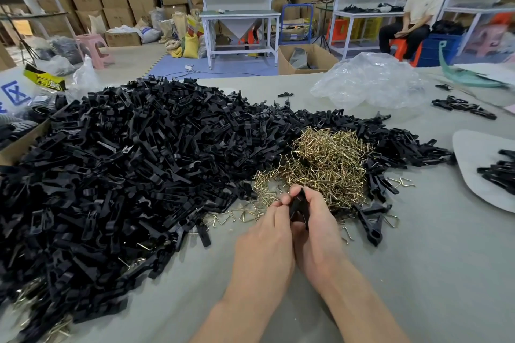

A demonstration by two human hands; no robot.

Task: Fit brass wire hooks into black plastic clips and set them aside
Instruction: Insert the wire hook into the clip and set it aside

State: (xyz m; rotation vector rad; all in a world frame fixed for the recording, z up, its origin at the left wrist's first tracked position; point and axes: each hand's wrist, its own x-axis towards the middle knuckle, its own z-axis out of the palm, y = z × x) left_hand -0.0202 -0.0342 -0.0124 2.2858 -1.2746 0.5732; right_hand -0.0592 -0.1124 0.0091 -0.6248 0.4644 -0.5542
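A black plastic clip (299, 209) is pinched between both of my hands just in front of the brass hook pile. My left hand (267, 237) holds it from the left with fingertips closed on its top; my right hand (315, 234) wraps it from the right. Whether a hook sits in the clip is hidden by my fingers. A tangled mound of brass wire hooks (326, 164) lies right behind my hands. A huge heap of black clips (125, 170) covers the table's left and middle.
Loose clips (372, 224) and stray hooks lie to the right of my hands. A pale board (479, 164) at the right edge carries several black clips. A crumpled clear plastic bag (370, 81) sits at the back. A seated person (418, 14) is far behind.
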